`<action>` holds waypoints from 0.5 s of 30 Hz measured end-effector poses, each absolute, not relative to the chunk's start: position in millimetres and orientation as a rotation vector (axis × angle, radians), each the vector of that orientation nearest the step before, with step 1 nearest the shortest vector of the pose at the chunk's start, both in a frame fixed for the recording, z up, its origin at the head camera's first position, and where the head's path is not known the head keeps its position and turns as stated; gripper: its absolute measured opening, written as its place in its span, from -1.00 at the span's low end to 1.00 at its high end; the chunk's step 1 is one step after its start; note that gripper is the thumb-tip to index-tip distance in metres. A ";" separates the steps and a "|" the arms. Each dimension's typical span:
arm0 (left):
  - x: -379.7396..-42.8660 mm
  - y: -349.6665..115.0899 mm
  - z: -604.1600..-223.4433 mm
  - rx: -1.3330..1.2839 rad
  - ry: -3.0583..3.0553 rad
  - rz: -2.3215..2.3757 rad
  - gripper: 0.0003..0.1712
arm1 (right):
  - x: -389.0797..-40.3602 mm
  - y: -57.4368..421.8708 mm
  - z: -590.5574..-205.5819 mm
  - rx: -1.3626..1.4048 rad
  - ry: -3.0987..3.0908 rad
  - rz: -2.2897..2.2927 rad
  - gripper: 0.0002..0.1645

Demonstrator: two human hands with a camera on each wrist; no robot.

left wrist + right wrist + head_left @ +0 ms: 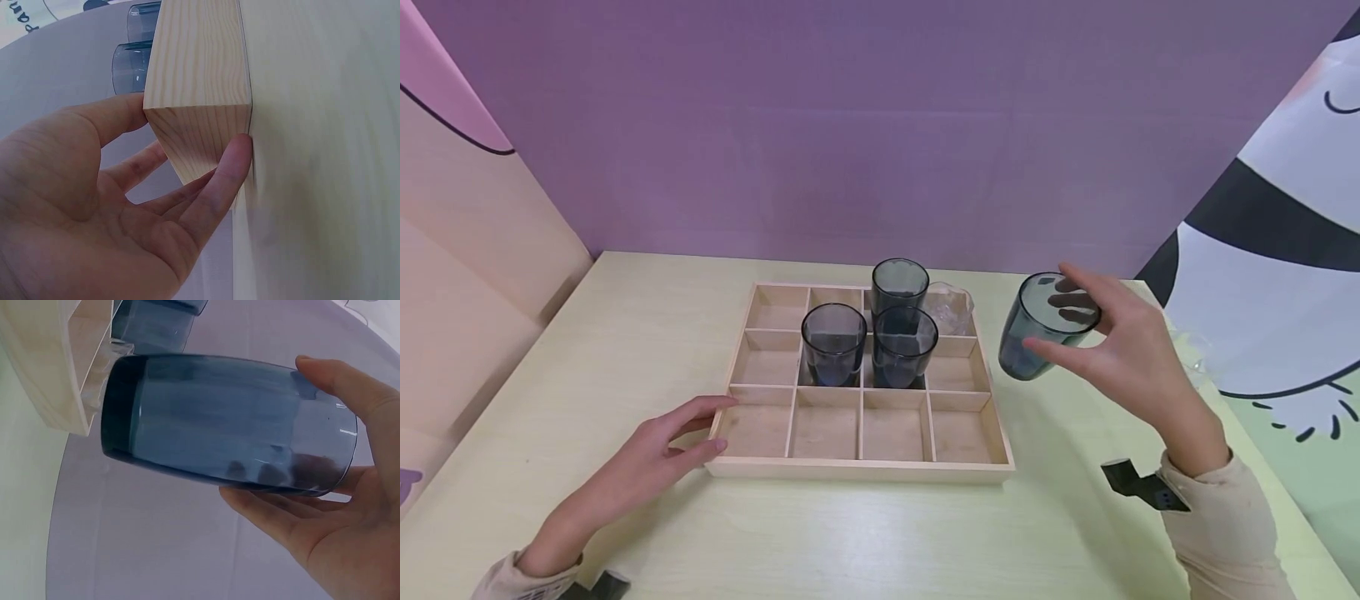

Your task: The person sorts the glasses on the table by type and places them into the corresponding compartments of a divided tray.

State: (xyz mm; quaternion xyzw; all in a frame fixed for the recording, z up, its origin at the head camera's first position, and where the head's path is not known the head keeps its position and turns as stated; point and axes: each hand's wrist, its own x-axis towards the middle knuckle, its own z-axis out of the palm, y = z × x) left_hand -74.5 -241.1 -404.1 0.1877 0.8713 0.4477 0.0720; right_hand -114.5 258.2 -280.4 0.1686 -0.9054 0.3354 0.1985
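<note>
A tinted glass tumbler (1026,342) is in my right hand (1138,367), gripped near its rim between thumb and fingers, tilted and raised off the table to the right of the wooden divided box (857,471). My left hand (655,454) holds the box's front left corner; in the left wrist view its thumb touches the top edge and a finger (234,159) lies low against the side. Three similar tumblers stand in the box: one in the back row (900,279), two in the middle row, left (833,346) and right (905,354). A clear faceted object (951,310) sits in the back right compartment.
The box stands on a pale wooden table (850,542). Behind it rises a purple backdrop (880,142). At the right table edge, partly hidden by my right hand, is another clear object (1193,348). A printed panel (1285,225) stands on the right.
</note>
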 end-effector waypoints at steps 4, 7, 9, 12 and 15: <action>-74.3 -241.4 -404.1 0.572 2.626 1.336 -0.50 | -108.7 251.3 -280.0 0.520 -2.548 0.926 0.04; -74.3 -241.2 -404.0 0.571 2.618 1.338 -0.49 | -105.3 245.6 -279.5 0.570 -2.540 0.935 0.05; -74.3 -241.3 -403.8 0.569 2.617 1.337 -0.49 | -103.9 241.8 -279.3 0.600 -2.531 0.934 0.07; -74.5 -241.4 -403.7 0.570 2.617 1.337 -0.49 | -102.0 236.8 -279.4 0.638 -2.529 0.932 0.08; -74.4 -241.5 -403.6 0.569 2.617 1.338 -0.49 | -100.6 232.6 -279.9 0.665 -2.545 0.929 0.10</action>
